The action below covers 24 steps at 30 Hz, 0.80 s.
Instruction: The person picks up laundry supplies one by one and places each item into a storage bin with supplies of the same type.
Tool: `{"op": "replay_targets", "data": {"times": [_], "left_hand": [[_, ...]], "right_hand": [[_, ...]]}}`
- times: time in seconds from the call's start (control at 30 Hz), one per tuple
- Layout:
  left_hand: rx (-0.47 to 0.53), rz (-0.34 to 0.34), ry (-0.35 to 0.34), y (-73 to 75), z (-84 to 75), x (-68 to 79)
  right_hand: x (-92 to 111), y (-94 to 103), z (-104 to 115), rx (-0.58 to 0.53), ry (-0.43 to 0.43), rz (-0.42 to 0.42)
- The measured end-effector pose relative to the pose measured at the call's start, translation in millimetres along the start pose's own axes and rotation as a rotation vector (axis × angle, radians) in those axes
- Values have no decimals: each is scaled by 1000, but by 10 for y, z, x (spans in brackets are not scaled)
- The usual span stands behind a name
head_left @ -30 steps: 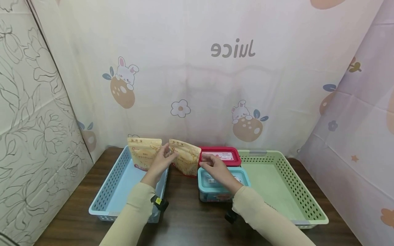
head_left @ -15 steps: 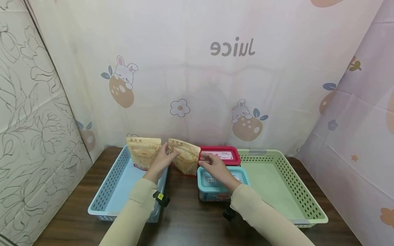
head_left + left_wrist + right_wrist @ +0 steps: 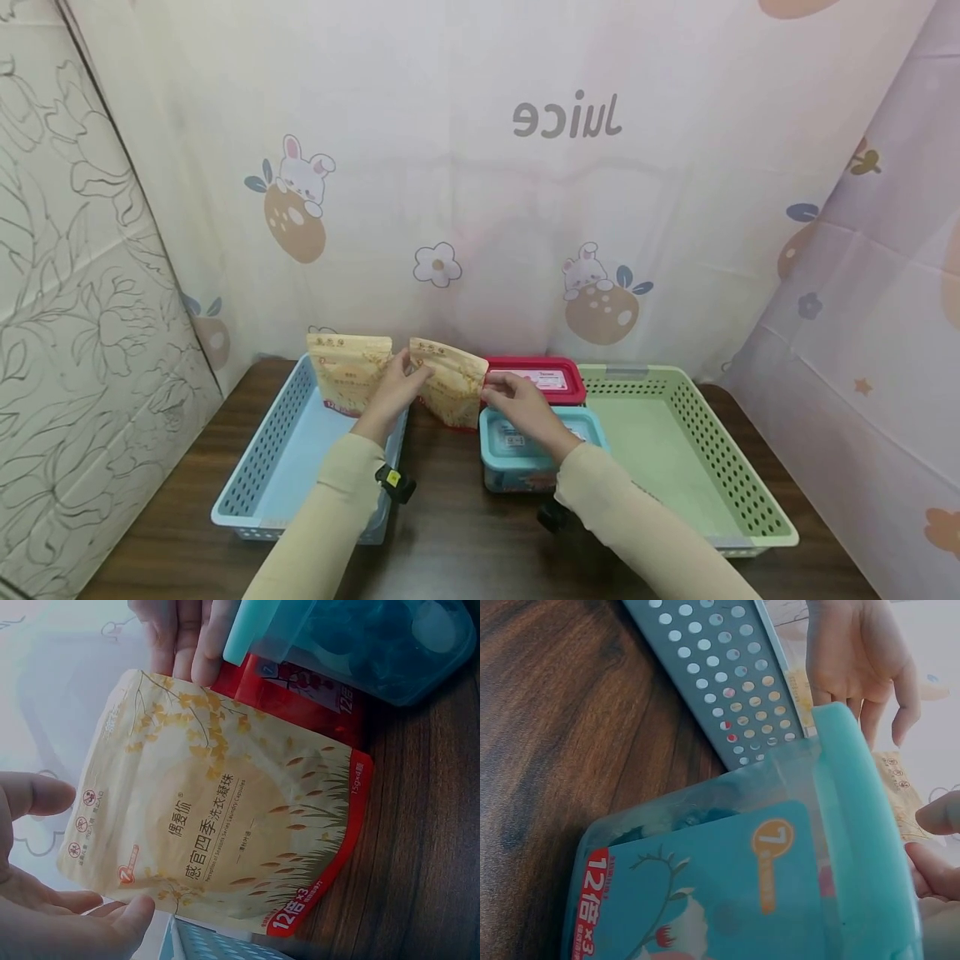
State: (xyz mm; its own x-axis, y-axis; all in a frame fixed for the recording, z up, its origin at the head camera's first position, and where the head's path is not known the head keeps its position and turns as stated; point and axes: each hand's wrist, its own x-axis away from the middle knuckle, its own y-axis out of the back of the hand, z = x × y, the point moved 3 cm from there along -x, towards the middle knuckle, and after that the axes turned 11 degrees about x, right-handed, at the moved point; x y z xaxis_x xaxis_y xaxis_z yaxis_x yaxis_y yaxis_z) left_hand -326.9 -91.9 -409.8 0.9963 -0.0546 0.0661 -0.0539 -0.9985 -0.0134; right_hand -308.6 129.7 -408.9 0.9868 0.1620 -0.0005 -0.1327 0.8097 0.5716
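Observation:
A cream stand-up pouch of laundry capsules (image 3: 450, 387) stands on the table between my hands, angled slightly. My left hand (image 3: 393, 392) is at its left edge, thumb and fingers spread apart; in the left wrist view the thumb lies low along the pouch (image 3: 217, 802). At the right edge is my right hand (image 3: 525, 408), its fingertips right at the corner; the right wrist view shows finger and thumb apart there. Beneath the right hand sits a teal-lidded plastic box (image 3: 510, 458) of laundry capsules. A red-lidded box (image 3: 570, 383) is behind it.
To the left, a light blue basket (image 3: 251, 483) holds a matching cream pouch (image 3: 345, 371), upright. A green basket (image 3: 720, 442) stands to the right of the boxes. The wooden table (image 3: 450, 525) meets a printed curtain (image 3: 480, 208) at the back.
The right hand has shifted very slightly left along with the view. Pouch, boxes and baskets keep their places relative to each other.

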Motion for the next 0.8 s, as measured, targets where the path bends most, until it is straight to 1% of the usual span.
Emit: {"op": "replay_targets", "data": {"times": [0.2,0.37,0.6,0.8], "left_hand": [[-14,-10,-4,-8,0,16],[11,-3,-3,-5,10,10],[43,-16,1,5,33,-11],[37,-64,-14,19,37,-15]], "right_hand": [[-7,-6,28,-9,4,4],[-20,-6,41,1,2,-10],[-44,-19,24,-15,12,-11],[-64,-21,0,-9,14,-15]]}}
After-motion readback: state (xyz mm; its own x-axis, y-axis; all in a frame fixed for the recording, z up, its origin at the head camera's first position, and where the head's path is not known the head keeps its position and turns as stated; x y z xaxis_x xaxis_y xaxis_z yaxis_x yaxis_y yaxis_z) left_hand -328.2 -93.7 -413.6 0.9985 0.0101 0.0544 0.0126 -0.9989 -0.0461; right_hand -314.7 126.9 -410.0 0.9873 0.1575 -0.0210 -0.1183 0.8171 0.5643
